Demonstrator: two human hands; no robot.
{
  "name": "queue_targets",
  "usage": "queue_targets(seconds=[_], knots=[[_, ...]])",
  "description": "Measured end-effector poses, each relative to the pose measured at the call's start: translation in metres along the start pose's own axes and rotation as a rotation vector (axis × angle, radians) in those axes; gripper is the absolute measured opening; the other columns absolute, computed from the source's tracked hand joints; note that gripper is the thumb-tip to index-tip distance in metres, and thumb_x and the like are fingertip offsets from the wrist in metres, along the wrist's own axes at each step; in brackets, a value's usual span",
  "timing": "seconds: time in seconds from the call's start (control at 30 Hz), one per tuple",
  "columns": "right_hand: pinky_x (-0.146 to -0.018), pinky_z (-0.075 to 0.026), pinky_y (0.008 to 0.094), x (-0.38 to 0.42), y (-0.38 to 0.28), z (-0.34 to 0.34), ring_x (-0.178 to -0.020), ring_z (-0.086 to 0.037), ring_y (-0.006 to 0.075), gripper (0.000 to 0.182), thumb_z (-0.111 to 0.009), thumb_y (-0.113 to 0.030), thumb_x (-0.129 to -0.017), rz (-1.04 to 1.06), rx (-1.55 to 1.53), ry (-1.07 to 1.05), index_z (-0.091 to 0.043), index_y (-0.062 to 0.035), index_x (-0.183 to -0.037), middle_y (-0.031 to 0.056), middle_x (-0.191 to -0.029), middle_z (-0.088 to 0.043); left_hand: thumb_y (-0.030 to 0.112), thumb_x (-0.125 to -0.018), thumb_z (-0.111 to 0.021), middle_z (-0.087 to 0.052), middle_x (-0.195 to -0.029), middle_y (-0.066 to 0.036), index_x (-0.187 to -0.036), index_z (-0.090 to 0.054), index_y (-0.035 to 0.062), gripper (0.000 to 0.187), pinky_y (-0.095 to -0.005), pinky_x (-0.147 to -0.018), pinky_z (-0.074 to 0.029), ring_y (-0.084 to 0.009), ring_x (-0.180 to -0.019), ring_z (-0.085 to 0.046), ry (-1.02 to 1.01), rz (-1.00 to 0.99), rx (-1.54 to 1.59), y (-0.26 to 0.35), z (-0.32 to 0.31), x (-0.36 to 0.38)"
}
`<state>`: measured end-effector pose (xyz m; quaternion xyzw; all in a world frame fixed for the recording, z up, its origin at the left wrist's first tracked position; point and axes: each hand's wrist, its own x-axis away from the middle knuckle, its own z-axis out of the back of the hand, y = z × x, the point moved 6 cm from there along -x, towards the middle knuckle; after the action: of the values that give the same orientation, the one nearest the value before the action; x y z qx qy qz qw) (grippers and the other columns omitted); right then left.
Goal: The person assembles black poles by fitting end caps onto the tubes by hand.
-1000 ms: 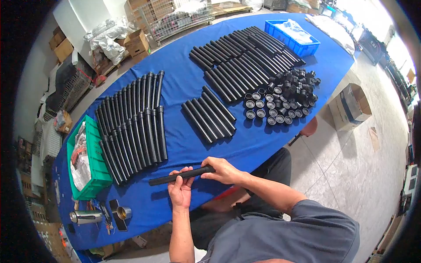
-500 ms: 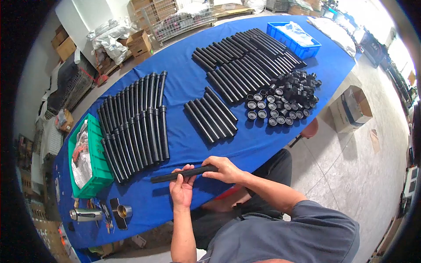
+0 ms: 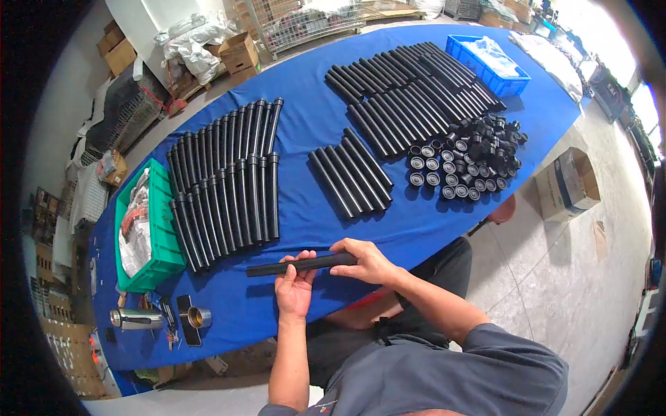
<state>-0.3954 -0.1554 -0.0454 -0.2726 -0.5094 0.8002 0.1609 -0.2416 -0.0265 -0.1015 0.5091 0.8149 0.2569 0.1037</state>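
Note:
A black tube (image 3: pixel 327 262) lies level across both hands, over the near edge of the blue-covered table. My left hand (image 3: pixel 294 291) is closed around it left of its middle, palm up, with the thumb over the front. At the tube's right end my right hand (image 3: pixel 368 262) grips it between thumb and fingers, covering that end. Beyond the hands are a short row of plain black tubes (image 3: pixel 350 173) and, to the left, two rows of tubes with end caps (image 3: pixel 225 180). Loose black caps (image 3: pixel 479 156) form a heap on the right.
More plain tubes (image 3: pixel 409 97) lie at the back, near a blue bin (image 3: pixel 510 84). A green crate (image 3: pixel 166 239) stands at the left. Near the front left are a steel flask (image 3: pixel 135 319), a metal cup (image 3: pixel 199 317) and a phone (image 3: pixel 186 333). A cardboard box (image 3: pixel 565 187) sits on the floor.
The camera view has shifted, so the table's contents appear farther right and slightly higher. Both hands keep hold of the tube, and the right hand's fingers look a little straighter.

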Motion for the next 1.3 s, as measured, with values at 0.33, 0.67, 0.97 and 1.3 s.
queue_targets(seconds=[0.33, 0.67, 0.97, 1.3], knots=[[-0.069, -0.050, 0.0386, 0.004, 0.006, -0.005, -0.077, -0.065, 0.0270, 0.035, -0.079, -0.023, -0.086, 0.016, -0.002, 0.012, -0.064, -0.0037, -0.111, 0.0123, -0.086, -0.065, 0.007, -0.099, -0.062, -0.065, -0.126, -0.024, -0.117, -0.061, 0.0075, 0.019, -0.0525, -0.105, -0.053, -0.0387, -0.126, -0.060, -0.001, -0.009, -0.046, 0.001, 0.001, -0.001], [-0.070, -0.051, 0.0364, 0.002, 0.004, -0.002, -0.082, -0.066, 0.0230, 0.033, -0.079, -0.019, -0.086, 0.073, -0.007, 0.039, -0.065, -0.0023, -0.111, 0.0111, -0.089, -0.065, 0.008, -0.099, -0.061, -0.063, -0.129, -0.024, -0.120, -0.059, 0.0074, 0.021, -0.0511, -0.105, -0.054, -0.0384, -0.126, -0.059, 0.012, -0.018, -0.087, -0.001, -0.003, 0.001], [-0.076, -0.051, 0.0375, 0.001, 0.000, -0.002, -0.087, -0.065, 0.0296, 0.033, -0.080, -0.018, -0.083, 0.060, 0.045, 0.045, -0.065, -0.0016, -0.108, 0.0143, -0.093, -0.063, 0.008, -0.099, -0.062, -0.063, -0.130, -0.023, -0.120, -0.061, 0.0075, 0.021, -0.0527, -0.108, -0.050, -0.0401, -0.130, -0.056, -0.018, 0.000, -0.056, -0.001, -0.001, 0.000], [-0.071, -0.052, 0.0433, -0.058, -0.018, -0.042, -0.076, -0.067, 0.0359, 0.035, -0.076, -0.026, -0.086, 0.122, 0.030, -0.326, -0.066, -0.0008, -0.108, 0.0184, -0.083, -0.067, 0.007, -0.098, -0.062, -0.064, -0.130, -0.021, -0.118, -0.062, 0.0077, 0.020, -0.0523, -0.108, -0.051, -0.0375, -0.131, -0.056, 0.005, -0.131, 0.042, 0.044, 0.022, 0.014]])
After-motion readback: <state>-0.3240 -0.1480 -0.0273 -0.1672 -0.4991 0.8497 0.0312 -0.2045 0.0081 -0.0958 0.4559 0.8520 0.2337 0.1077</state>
